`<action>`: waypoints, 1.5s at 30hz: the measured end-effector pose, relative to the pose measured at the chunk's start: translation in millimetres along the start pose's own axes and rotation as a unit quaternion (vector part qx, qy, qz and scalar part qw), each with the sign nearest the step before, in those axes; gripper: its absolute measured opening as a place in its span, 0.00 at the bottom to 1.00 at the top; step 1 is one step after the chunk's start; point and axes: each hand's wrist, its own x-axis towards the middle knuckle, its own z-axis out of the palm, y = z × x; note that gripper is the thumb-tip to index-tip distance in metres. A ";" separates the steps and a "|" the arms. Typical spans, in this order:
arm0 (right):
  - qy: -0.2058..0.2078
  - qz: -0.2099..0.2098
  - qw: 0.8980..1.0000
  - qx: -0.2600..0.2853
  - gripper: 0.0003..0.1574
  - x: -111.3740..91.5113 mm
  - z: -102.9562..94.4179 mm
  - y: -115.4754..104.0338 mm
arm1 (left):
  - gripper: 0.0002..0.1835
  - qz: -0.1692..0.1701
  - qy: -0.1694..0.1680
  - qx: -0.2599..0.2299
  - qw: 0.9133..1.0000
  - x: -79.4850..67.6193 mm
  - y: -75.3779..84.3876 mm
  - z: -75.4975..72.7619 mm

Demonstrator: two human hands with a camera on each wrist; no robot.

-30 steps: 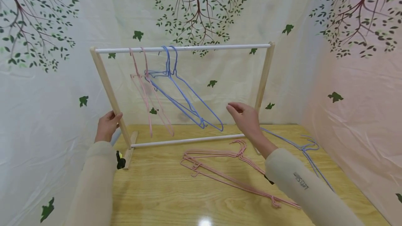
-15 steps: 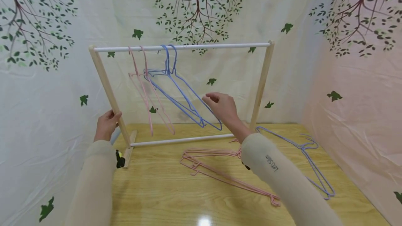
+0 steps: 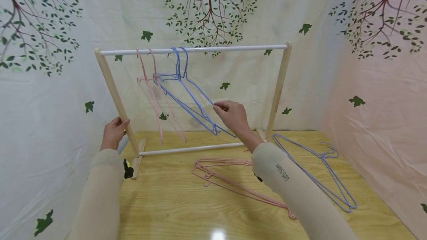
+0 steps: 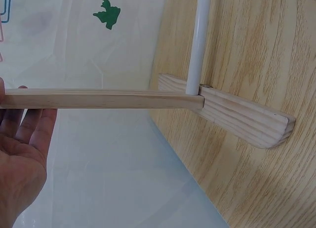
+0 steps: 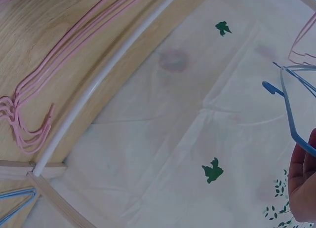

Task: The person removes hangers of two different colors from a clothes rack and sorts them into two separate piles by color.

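My left hand [image 3: 114, 134] grips the left wooden post [image 4: 123, 99] of a small clothes rack low down, thumb on the near side and fingers behind it. From the rack's white top bar [image 3: 233, 49] hang two pink hangers [image 3: 154, 64] on the left and several blue hangers beside them. My right hand [image 3: 233, 117] pinches the sloping arm of the rightmost blue hanger [image 3: 200, 91], whose hook stays over the bar. In the right wrist view the fingers curl at this hanger's bent wire [image 5: 288, 112]. Part of the hanger is hidden behind my hand.
Several pink hangers [image 3: 247, 190] lie stacked on the wooden table [image 3: 160, 210], partly under my right sleeve. Blue hangers [image 3: 322, 156] lie to the right. The rack's lower white bar [image 3: 193, 149] runs just above the tabletop. A leaf-printed cloth encloses the table's back and sides.
My right hand has moved left from near the right post and now holds the rightmost blue hanger. The left hand keeps its grip on the post.
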 end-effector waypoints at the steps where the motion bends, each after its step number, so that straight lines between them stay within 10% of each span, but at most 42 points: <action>1: 0.004 -0.002 1.000 0.001 0.13 0.2 0.5 -0.2 | 0.31 -0.001 0.000 0.000 1.000 -0.1 0.0 -0.2; 26: 0.094 0.005 0.995 -0.021 0.12 -6.5 -11.8 -1.3 | 0.31 -0.004 0.000 0.000 1.000 -2.1 0.9 -0.6; 45: 0.207 -0.043 0.977 0.029 0.06 -27.3 -37.8 42.1 | 0.31 -0.001 -0.001 0.002 1.000 -4.3 2.5 -0.3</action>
